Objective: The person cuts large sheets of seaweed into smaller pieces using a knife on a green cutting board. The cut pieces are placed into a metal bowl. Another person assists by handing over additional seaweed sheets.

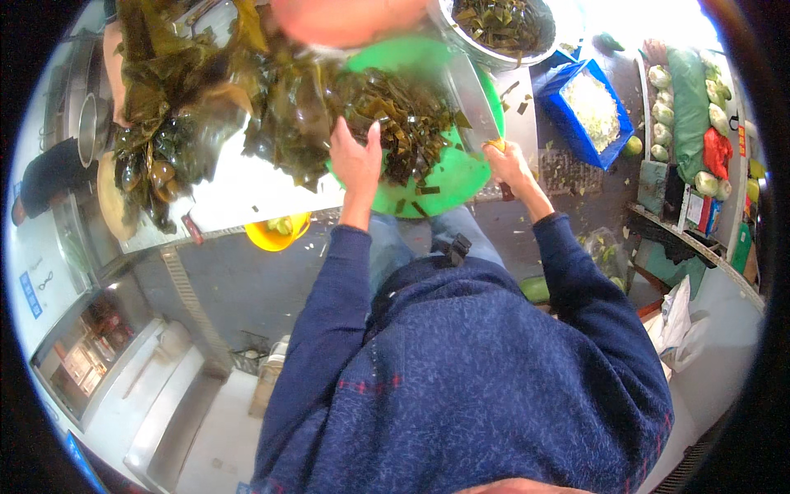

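Observation:
A round green cutting board (450, 182) lies before me with a heap of cut dark kelp strips (401, 123) on it. My right hand (509, 163) is closed around the handle of a broad-bladed knife (472, 102), whose blade stands at the right side of the heap. At the heap's left edge is my left hand (358, 154), thumb and fingers apart, fingertips at the kelp; whether it grips any is unclear. Large wet kelp sheets (284, 129) spread over the white table left of the board. Beyond the board, a white bucket (512, 58) holds cut kelp pieces.
A yellow bucket (271, 238) with pale green pieces stands below the table edge. To the right are a blue crate (565, 126) of shredded pale vegetable and a shelf with wrapped vegetables (660, 111). A red-handled tool (192, 229) lies at the table's left edge. Another person's dark sleeve (52, 176) shows far left.

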Motion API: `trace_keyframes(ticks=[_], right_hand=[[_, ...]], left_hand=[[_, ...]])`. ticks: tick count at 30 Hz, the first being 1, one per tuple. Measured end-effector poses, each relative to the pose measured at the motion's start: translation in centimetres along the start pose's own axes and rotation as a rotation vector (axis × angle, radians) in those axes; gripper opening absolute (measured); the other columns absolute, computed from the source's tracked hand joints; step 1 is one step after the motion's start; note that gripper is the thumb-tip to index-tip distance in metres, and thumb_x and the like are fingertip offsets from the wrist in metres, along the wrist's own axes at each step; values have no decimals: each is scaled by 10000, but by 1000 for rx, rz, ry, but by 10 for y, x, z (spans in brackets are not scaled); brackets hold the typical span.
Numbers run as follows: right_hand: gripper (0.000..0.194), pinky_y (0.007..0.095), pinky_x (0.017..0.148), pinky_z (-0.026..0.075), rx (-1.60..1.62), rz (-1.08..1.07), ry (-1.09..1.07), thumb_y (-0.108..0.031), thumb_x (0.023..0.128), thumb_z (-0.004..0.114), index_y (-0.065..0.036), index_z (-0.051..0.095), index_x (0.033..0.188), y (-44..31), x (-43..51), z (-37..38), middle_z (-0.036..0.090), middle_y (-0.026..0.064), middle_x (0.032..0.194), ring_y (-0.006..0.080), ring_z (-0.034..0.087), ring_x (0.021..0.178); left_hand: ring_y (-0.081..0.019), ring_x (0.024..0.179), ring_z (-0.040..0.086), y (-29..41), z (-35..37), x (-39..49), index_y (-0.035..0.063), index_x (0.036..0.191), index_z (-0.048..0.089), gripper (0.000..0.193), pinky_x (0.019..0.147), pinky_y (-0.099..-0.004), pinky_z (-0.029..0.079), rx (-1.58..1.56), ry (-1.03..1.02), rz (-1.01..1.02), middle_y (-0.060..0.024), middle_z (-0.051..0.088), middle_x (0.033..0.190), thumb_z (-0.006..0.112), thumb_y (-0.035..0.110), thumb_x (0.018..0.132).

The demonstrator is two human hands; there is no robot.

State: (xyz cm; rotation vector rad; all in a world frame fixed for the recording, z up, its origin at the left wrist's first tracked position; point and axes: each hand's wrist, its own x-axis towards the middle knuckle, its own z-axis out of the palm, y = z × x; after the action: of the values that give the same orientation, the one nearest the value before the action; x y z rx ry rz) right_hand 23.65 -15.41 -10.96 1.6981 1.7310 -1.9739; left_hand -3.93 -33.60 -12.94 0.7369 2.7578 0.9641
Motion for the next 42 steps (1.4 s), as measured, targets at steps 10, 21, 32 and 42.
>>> trace_keyframes(ticks=[10, 21, 32, 42], right_hand=[[254, 271, 443, 400, 255, 18, -166, -348, 1058, 675, -131, 581, 964, 8, 8, 2, 452, -89, 654, 52, 427, 487], [237, 334, 454, 438, 3, -146, 54, -291, 1034, 700, -68, 679, 959, 24, -2, 15, 584, -25, 657, 106, 524, 491], [320, 407, 656, 534, -124, -144, 175, -321, 1003, 709, -2, 725, 1017, 4, -23, 34, 698, 80, 748, 194, 690, 706], [378, 494, 733, 557, -301, -308, 407, -364, 997, 721, 9, 670, 1023, 5, -45, 44, 719, 270, 837, 427, 734, 796]], left_hand=[[-350, 1257, 689, 25, 44, 40, -31, 1465, 637, 768, 1104, -428, 534, -309, -261, 19, -215, 717, 1391, 945, 198, 800], [-119, 979, 734, -5, 23, 47, -28, 1326, 740, 428, 866, -266, 591, -568, -385, -226, -86, 797, 1117, 809, -49, 905], [-327, 885, 764, 46, 33, 40, 36, 1062, 808, 440, 812, -453, 591, 23, -246, 252, -157, 802, 1024, 934, 342, 772], [-76, 751, 676, 20, -34, 51, 31, 1106, 838, 290, 663, -266, 547, -462, -575, -193, 4, 783, 904, 897, 247, 921]])
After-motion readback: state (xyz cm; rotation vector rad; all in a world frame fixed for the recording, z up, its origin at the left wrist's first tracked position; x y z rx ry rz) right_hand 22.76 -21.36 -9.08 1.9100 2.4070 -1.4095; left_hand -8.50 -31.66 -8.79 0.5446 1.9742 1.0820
